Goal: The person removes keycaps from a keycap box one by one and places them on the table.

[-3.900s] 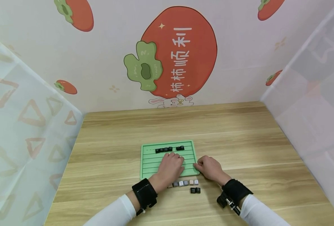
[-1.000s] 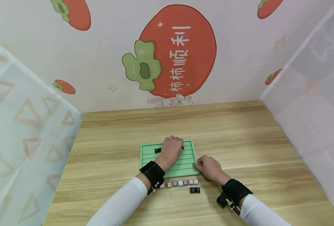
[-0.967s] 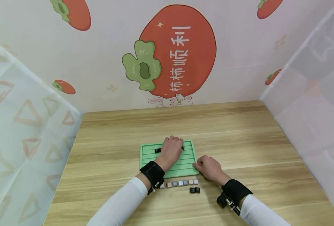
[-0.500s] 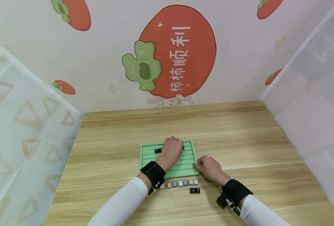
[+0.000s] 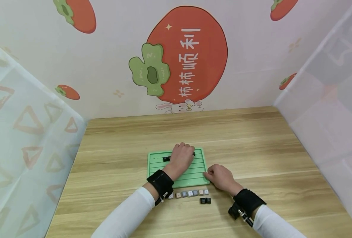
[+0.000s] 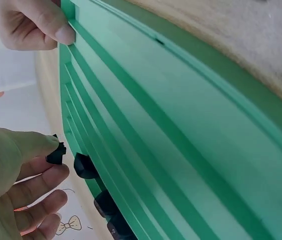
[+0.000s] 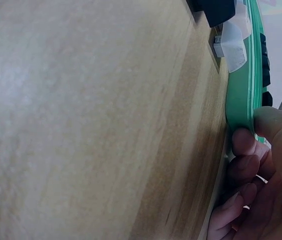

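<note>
Over the far part of a green ridged tray (image 5: 190, 181) is my left hand (image 5: 181, 160). In the left wrist view, its thumb and forefinger pinch a small black keycap (image 6: 56, 154) just above the tray's edge. Beside it, a separate black keycap (image 6: 85, 166) sits in the tray, with further black keycaps (image 6: 112, 215) along the same row. From the head camera the hand hides most of that row. My right hand (image 5: 221, 177) grips the tray's near right corner, thumb on the rim and curled fingers against the outer side, as the right wrist view shows.
A line of pale, grey and beige keycaps (image 5: 190, 193) lies on the wooden table (image 5: 119, 145) in front of the tray. Two black keycaps (image 5: 205, 200) lie nearer me. A printed backdrop (image 5: 247, 66) rises behind the table, with white side panels left and right.
Since the earliest frame, my left hand has moved away from me, from the tray's middle to over the black row. Lately it shifts slightly right. My right hand stays at the corner.
</note>
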Motion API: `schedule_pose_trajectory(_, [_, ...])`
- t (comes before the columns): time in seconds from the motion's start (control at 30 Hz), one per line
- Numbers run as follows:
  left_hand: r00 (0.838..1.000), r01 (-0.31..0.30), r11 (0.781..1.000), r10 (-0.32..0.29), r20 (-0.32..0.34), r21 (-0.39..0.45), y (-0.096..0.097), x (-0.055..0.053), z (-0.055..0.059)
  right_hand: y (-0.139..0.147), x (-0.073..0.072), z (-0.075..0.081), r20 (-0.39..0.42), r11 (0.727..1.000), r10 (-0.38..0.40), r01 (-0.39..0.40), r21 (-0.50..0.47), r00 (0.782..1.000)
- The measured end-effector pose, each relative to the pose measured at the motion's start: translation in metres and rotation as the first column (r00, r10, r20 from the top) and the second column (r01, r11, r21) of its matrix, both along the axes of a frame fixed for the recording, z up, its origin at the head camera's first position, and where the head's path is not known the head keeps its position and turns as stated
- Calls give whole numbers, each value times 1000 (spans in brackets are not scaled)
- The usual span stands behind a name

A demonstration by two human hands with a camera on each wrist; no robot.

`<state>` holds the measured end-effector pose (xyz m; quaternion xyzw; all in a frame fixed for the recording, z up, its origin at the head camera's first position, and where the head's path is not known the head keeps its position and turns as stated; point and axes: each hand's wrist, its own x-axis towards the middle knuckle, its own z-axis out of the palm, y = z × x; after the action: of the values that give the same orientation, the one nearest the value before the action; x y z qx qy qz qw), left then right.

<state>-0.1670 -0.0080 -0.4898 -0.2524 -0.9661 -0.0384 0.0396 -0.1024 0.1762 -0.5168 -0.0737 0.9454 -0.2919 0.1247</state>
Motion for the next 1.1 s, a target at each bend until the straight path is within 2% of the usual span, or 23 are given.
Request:
schedule_pose_trajectory(0.47, [997,50,997,-47,-56,55,0,11,9,1,0,1,-1,1000,1,-1,-7,1000])
schedule_pose_trajectory(0.73, [999,47,996,-46,-14,77,-2,19,11,1,0,-1,-3,1000,2,-2,-1,1000])
schedule_pose_trajectory(1.1, [999,45,994,-44,-21,98,-6,28,13,0,0,0,-5,1000,9,-9,3,1000])
